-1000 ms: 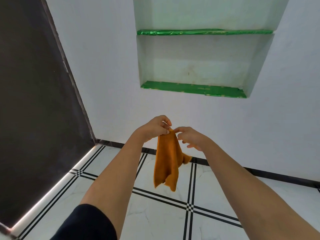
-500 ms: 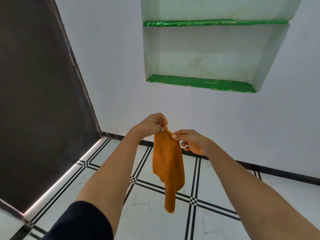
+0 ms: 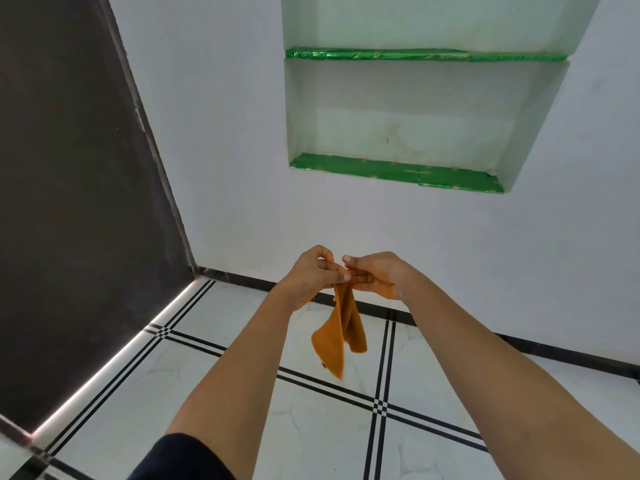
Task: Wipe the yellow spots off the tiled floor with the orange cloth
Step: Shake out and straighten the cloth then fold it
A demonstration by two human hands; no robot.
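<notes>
open tiled floor (image 3: 311, 427), wall (image 3: 242, 168) ahead

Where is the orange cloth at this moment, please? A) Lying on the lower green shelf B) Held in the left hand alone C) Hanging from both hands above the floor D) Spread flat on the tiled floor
C: the orange cloth dangles from the left hand and right hand, pinched together at its top, clear of the tiled floor.

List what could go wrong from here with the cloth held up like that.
1. Both hands, left hand and right hand, pinch only the top edge of the orange cloth; it might slip and drop.
2. The cloth hangs bunched, so it may wipe poorly unless spread.
3. No yellow spots show on the white tiled floor in view; they must be found first.
</notes>
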